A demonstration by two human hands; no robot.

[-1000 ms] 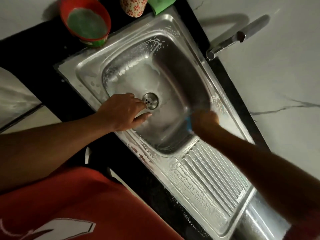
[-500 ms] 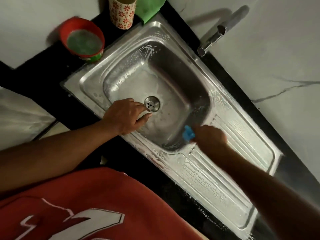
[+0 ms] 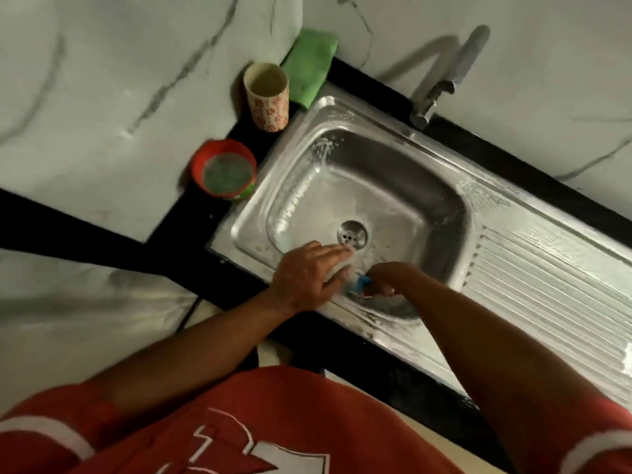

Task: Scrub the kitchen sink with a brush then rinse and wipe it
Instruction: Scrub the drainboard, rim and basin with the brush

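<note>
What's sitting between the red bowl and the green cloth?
A flowery cup stands upright there, shown in the head view.

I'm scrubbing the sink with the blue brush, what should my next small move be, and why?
Probably sweep the brush in your right hand from the near wall of the sink toward the drain: foam streaks the basin there, and your left hand lies flat beside it.

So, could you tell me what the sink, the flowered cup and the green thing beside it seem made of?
The sink looks like stainless steel: shiny silver, bright reflections, pressed drainboard ribs. The flowered cup may be plastic or paper: matte, printed pattern. The green thing seems soft cloth: folded, no shine.
</note>
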